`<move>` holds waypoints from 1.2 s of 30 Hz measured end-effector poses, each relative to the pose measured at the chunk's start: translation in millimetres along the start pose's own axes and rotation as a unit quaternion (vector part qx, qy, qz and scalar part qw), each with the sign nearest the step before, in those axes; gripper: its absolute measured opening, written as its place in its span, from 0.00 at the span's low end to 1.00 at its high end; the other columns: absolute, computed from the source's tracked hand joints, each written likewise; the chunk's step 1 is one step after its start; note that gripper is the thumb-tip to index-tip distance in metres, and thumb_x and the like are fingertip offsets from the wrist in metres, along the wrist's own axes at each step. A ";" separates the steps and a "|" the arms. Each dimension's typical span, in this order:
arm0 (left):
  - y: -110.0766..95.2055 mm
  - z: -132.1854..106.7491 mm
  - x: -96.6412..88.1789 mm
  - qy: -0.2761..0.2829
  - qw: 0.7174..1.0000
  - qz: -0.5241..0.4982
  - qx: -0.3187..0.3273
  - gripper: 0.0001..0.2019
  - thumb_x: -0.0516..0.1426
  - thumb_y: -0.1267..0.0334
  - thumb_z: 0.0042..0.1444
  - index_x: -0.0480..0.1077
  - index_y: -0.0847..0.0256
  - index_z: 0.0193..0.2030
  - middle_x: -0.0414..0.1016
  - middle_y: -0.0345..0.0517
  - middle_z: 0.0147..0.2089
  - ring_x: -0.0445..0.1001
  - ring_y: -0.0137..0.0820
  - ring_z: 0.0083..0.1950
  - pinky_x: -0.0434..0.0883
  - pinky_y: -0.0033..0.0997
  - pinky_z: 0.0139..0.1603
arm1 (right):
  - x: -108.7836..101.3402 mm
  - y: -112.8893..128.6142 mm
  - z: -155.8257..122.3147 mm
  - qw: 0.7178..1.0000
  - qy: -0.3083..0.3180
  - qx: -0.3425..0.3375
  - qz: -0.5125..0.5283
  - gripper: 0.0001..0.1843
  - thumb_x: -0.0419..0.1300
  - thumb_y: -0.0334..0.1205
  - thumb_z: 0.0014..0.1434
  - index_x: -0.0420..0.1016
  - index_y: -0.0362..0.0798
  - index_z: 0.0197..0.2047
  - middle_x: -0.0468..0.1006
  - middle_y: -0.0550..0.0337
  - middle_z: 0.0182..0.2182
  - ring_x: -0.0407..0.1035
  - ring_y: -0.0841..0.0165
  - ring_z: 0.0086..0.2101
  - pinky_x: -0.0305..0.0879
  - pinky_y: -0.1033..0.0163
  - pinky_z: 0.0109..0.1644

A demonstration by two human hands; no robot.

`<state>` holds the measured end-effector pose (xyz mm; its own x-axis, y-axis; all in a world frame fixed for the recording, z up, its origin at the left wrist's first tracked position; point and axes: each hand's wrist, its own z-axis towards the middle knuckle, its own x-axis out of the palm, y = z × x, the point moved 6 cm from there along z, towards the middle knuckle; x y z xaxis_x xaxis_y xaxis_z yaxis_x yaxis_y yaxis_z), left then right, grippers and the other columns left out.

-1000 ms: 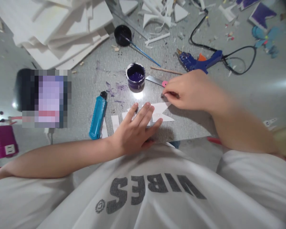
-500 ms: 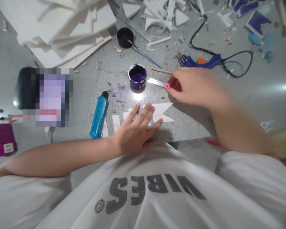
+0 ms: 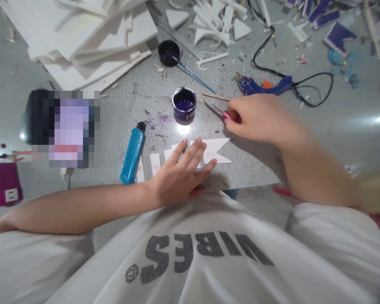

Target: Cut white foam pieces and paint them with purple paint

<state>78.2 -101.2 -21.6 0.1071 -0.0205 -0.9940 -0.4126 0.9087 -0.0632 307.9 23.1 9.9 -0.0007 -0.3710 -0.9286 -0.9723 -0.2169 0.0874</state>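
My left hand [image 3: 183, 171] lies with fingers spread on white cut pieces near the table's front edge. From under it sticks out a white piece with a V-notched end [image 3: 217, 151], like a small pennant. Narrow white strips [image 3: 155, 164] show left of the hand. My right hand [image 3: 256, 116] is closed around small scissors [image 3: 213, 107] with a pink part at the pivot. Their blades point left toward the jar of purple paint [image 3: 184, 103] and are seen nearly edge-on. The handles are hidden in the fingers. A thin wooden stick [image 3: 215, 97] lies just behind them.
A blue box cutter [image 3: 133, 154] lies left of my left hand. Behind the jar are a black lid [image 3: 169, 53] with a blue brush [image 3: 196, 77] and a blue glue gun [image 3: 266, 84] with its cord. White sheets [image 3: 91, 38] are stacked at back left; scraps [image 3: 220, 25] lie behind.
The scissors have turned in my right hand, from the flat of the blade to nearly edge-on. My left hand keeps its place on the white pieces. The view has shifted slightly.
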 end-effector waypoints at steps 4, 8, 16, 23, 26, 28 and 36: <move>-0.1 0.1 0.9 0.008 1.000 -0.010 -0.001 0.48 0.72 0.35 0.76 0.66 0.59 0.91 0.72 0.77 0.91 0.70 0.70 0.93 0.67 0.74 0.92 | -3.8 -0.8 0.1 1.000 -0.026 0.000 0.013 0.05 0.65 0.43 0.74 0.81 0.54 0.44 0.87 0.49 0.37 0.78 0.52 0.39 0.55 0.49 0.42; 0.5 -0.1 1.6 0.011 1.000 -0.025 -0.004 0.48 0.73 0.38 0.76 0.66 0.58 0.92 0.72 0.75 0.91 0.68 0.70 0.94 0.66 0.75 0.93 | -3.7 -6.0 -1.0 0.996 -0.058 -0.023 0.059 0.04 0.64 0.37 0.73 0.79 0.56 0.47 0.89 0.48 0.42 0.81 0.49 0.43 0.61 0.47 0.45; 0.2 -0.8 2.7 0.012 0.999 -0.031 -0.004 0.47 0.73 0.39 0.77 0.66 0.56 0.93 0.72 0.73 0.92 0.67 0.69 0.95 0.66 0.75 0.94 | -7.8 -18.2 -4.7 0.979 -0.099 -0.077 0.162 0.03 0.66 0.45 0.76 0.80 0.57 0.48 0.87 0.54 0.38 0.81 0.53 0.41 0.72 0.48 0.51; -2.5 -3.7 2.4 -0.005 1.000 -0.001 0.007 0.45 0.69 0.34 0.80 0.68 0.58 0.91 0.75 0.75 0.90 0.72 0.65 0.92 0.69 0.71 0.92 | -5.6 -11.8 -5.2 0.946 0.028 -0.155 0.284 0.13 0.69 0.55 0.76 0.83 0.55 0.46 0.88 0.61 0.36 0.79 0.61 0.35 0.69 0.55 0.45; -3.8 -6.0 1.0 -0.014 1.000 -0.001 0.002 0.46 0.69 0.33 0.79 0.69 0.58 0.91 0.76 0.75 0.89 0.75 0.64 0.91 0.71 0.67 0.92 | -4.8 -4.1 -8.2 0.931 0.035 -0.201 0.303 0.13 0.67 0.53 0.78 0.84 0.55 0.43 0.90 0.57 0.40 0.82 0.59 0.40 0.72 0.54 0.48; -5.4 -8.0 1.0 -0.014 1.000 -0.005 -0.004 0.48 0.70 0.31 0.78 0.69 0.59 0.91 0.76 0.75 0.89 0.75 0.63 0.91 0.72 0.65 0.91 | -6.5 -0.6 -11.4 0.929 0.006 -0.216 0.299 0.13 0.66 0.50 0.79 0.84 0.55 0.42 0.91 0.53 0.46 0.84 0.58 0.44 0.74 0.53 0.51; -6.4 -9.2 -3.7 0.007 0.998 -0.056 -0.016 0.44 0.73 0.35 0.78 0.73 0.56 0.90 0.78 0.72 0.88 0.78 0.60 0.90 0.74 0.62 0.91 | 0.3 0.2 -19.0 0.931 0.030 -0.224 0.288 0.14 0.61 0.44 0.84 0.85 0.55 0.44 0.92 0.53 0.46 0.86 0.57 0.45 0.75 0.52 0.50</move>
<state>72.1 -110.8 -18.3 0.1418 -0.1272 -0.9817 -0.4282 0.8862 -0.1767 312.2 5.8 16.5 -0.4654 -0.5883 -0.6613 -0.6204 -0.3160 0.7178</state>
